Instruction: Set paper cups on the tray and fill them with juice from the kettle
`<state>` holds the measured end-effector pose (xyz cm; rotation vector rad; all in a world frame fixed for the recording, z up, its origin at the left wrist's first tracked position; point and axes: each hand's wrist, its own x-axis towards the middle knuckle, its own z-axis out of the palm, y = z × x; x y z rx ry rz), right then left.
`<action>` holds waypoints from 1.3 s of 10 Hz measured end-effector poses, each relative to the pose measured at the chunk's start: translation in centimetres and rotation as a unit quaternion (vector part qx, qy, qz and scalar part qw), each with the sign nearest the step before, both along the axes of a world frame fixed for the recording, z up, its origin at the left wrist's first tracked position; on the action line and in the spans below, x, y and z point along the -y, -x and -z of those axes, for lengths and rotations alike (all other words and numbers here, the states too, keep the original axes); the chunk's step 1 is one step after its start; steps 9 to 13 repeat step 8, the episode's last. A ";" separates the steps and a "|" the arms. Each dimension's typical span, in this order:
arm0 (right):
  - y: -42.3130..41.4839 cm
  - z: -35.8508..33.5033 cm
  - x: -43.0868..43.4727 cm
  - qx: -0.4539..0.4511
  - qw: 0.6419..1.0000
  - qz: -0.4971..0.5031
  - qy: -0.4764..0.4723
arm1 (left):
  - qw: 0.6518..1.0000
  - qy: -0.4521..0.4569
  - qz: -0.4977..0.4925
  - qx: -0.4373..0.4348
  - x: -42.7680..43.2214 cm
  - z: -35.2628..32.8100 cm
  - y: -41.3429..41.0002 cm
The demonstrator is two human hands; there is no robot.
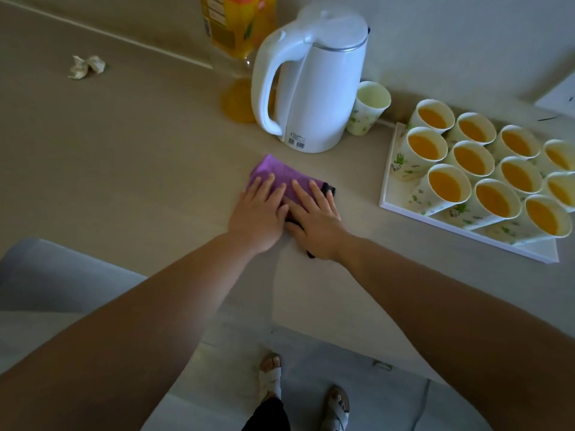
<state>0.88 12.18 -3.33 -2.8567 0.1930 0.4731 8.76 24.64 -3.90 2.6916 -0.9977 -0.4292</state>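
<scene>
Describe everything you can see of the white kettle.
The kettle is white, plastic-looking, with a big loop handle turned to the picture's left, a closed lid over a thin metallic band and a barcode label near its base. It stands upright on the table, in front of the juice bottle, with an empty-looking paper cup close at its right. Nothing grips it; its contents are hidden.

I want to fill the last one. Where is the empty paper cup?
In the head view, the empty paper cup stands right of centre, just right of the white kettle, off the tray near its far corner.
</scene>
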 end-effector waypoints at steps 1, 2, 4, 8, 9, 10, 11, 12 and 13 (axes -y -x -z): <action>-0.3 -0.1 0.0 0.109 0.990 0.085 -0.011 | 1.000 -0.013 -0.016 -0.010 -0.2 -0.2 -0.7; 0.9 -0.2 -0.3 0.152 0.975 0.164 0.021 | 0.999 -0.009 -0.029 -0.012 0.0 0.0 -0.1; 0.4 0.1 0.1 0.099 0.986 0.129 0.024 | 0.999 -0.012 -0.038 -0.007 0.3 0.1 -0.6; 3.5 -6.5 2.7 -0.034 0.957 0.185 -0.220 | 0.997 0.004 -0.061 -0.053 2.0 -3.4 -0.1; 3.5 -6.5 2.7 -0.034 0.957 0.185 -0.220 | 0.997 0.004 -0.061 -0.053 2.0 -3.4 -0.1; 3.5 -6.5 2.7 -0.034 0.957 0.185 -0.220 | 0.997 0.004 -0.061 -0.053 2.0 -3.4 -0.1; 3.5 -6.5 2.7 -0.034 0.957 0.185 -0.220 | 0.997 0.004 -0.061 -0.053 2.0 -3.4 -0.1; 3.5 -6.5 2.7 -0.034 0.957 0.185 -0.220 | 0.997 0.004 -0.061 -0.053 2.0 -3.4 -0.1; 3.5 -6.5 2.7 -0.034 0.957 0.185 -0.220 | 0.997 0.004 -0.061 -0.053 2.0 -3.4 -0.1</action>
